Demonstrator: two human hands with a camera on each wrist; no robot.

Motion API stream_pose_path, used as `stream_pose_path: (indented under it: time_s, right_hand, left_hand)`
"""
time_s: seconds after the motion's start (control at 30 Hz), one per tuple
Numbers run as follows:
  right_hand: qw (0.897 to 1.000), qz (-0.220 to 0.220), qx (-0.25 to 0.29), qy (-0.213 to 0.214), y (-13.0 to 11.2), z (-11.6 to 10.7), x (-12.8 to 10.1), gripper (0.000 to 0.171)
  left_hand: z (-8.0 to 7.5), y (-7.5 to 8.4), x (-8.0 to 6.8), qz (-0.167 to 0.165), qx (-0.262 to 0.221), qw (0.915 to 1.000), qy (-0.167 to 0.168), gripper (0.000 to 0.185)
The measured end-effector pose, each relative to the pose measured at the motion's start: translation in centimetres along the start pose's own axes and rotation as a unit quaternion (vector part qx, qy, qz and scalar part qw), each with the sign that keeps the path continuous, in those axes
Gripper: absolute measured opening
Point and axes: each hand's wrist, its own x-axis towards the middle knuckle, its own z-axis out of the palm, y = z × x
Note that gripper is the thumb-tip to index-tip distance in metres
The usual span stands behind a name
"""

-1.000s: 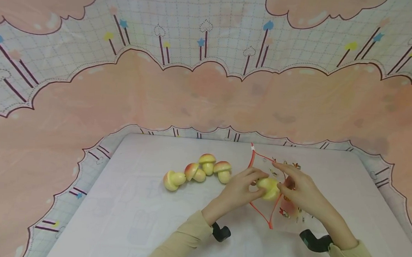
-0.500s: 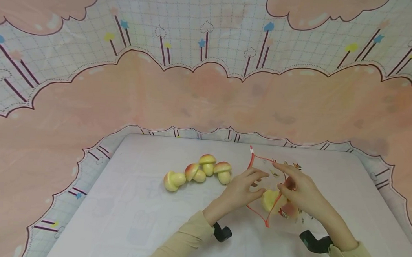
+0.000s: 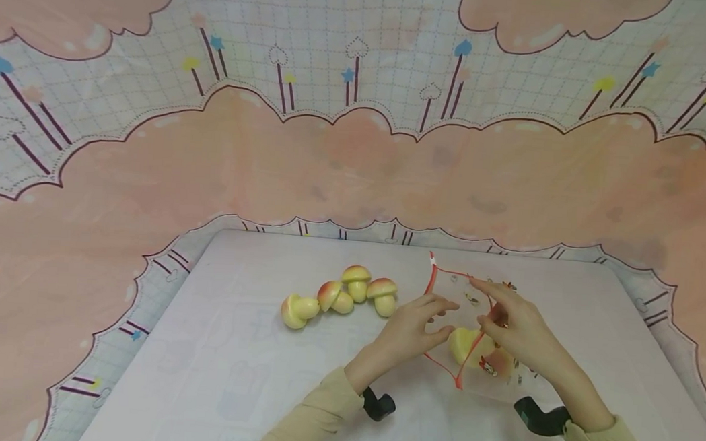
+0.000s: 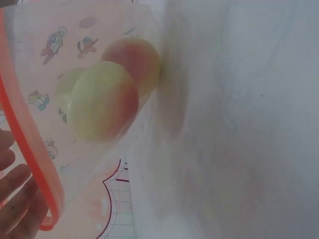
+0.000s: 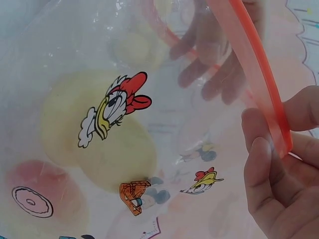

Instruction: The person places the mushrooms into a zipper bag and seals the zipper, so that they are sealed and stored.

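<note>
A clear zip bag [image 3: 441,367] with cartoon prints and a red-orange edge stands with its mouth spread wide. My right hand [image 3: 519,328] pinches that edge [image 5: 269,99] between thumb and fingers. At the mouth's other side is my left hand [image 3: 410,325], thumb and fingers apart with nothing between them; its fingers show through the plastic in the right wrist view. Inside the bag, near its bottom, lie toy mushrooms: a pale yellow one [image 3: 460,346] and a red-blushed one [image 4: 139,59] among them. The plastic blurs their outlines.
Several yellow toy mushrooms [image 3: 356,285] with reddish caps lie in a loose row on the white table [image 3: 210,374], left of the bag. Black wrist-worn devices [image 3: 380,406] hang under both forearms. A patterned peach cloth [image 3: 356,173] rises behind the table.
The yellow mushroom that my left hand held at the bag's mouth has been let go and dropped down inside. My left fingers have parted; my right hand keeps its pinch on the edge.
</note>
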Motion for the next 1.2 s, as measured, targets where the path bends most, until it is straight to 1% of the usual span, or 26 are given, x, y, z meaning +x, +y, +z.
stream_pose_path:
  time_s: [0.07, 0.3, 0.37, 0.6, 0.73, 0.83, 1.07, 1.2]
  right_hand:
    - [1.0, 0.0, 0.0, 0.001, 0.1, 0.1, 0.0, 0.057]
    - [1.0, 0.006, 0.007, -0.002, 0.0, 0.0, 0.0, 0.057]
    - [1.0, 0.004, 0.007, 0.001, 0.0, -0.1, 0.0, 0.057]
    - [1.0, 0.002, 0.009, 0.0, 0.1, -0.1, 0.2, 0.058]
    - [1.0, 0.009, 0.01, -0.001, 0.1, -0.3, 0.3, 0.058]
    - [1.0, 0.017, 0.013, -0.004, 0.1, -0.4, 0.3, 0.058]
    - [0.999, 0.023, 0.028, -0.009, 0.3, -0.6, 0.2, 0.058]
    - [0.999, 0.028, 0.025, -0.011, 0.2, -0.8, 0.4, 0.059]
  left_hand:
    - [-0.1, 0.0, -0.1, 0.0, -0.008, 1.0, 0.003, 0.032]
    - [-0.4, 0.0, -0.7, 0.001, -0.001, 0.9997, 0.026, 0.03]
    - [-0.6, 0.1, -0.9, -0.001, -0.008, 0.9994, 0.032, 0.03]
    - [-0.8, -0.3, -1.9, -0.003, -0.009, 0.9973, 0.072, 0.029]
    - [-0.9, -0.7, -2.4, -0.009, -0.016, 0.9959, 0.089, 0.028]
    - [-1.0, -0.9, -2.7, -0.013, -0.021, 0.9949, 0.098, 0.028]
    - [-1.5, -1.4, -3.3, -0.009, -0.017, 0.9932, 0.115, 0.027]
    - [-1.9, -1.7, -3.8, -0.021, -0.009, 0.9926, 0.119, 0.027]
